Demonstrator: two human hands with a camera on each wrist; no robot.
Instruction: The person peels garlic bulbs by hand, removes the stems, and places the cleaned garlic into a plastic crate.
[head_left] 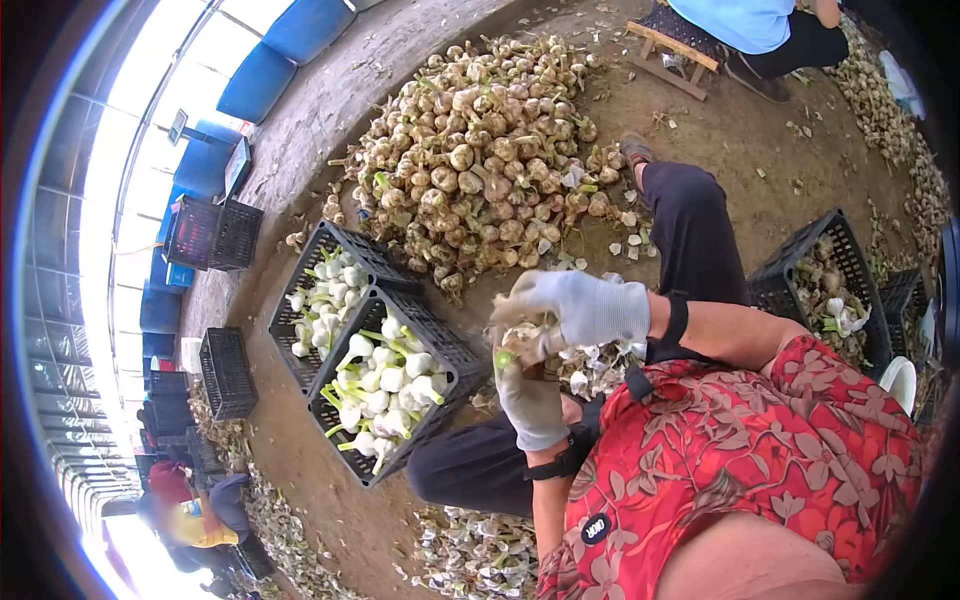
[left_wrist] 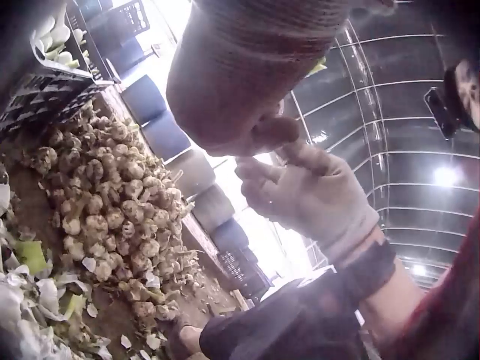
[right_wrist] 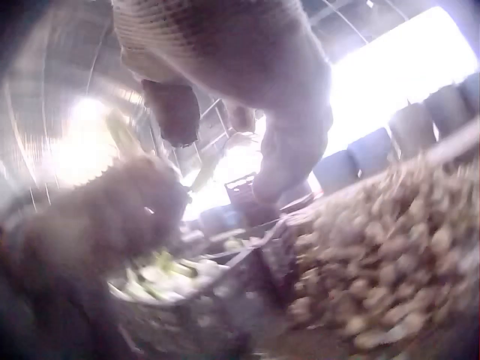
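Note:
Gloved left hand (head_left: 532, 400) is curled round a garlic bulb with a green stem (head_left: 504, 358), largely hidden by the fingers. Just above and touching or nearly touching it, the gloved right hand (head_left: 590, 305) has its fingers bent loosely over the bulb. In the right wrist view the right hand (right_wrist: 240, 75) has thumb and fingers apart, with a pale strip near them; the left hand (right_wrist: 112, 217) is blurred, a green stem rising from it. The left wrist view shows the right hand (left_wrist: 319, 199) against the left hand's fingertips (left_wrist: 274, 135).
Two black crates of white garlic (head_left: 385, 390) stand beside a large pile of unpeeled garlic (head_left: 480, 150). Peelings (head_left: 480, 550) lie on the ground. Another crate (head_left: 860, 270) with garlic and scraps is behind the right arm. Another person (head_left: 740, 25) sits beyond a wooden stool (head_left: 670, 60).

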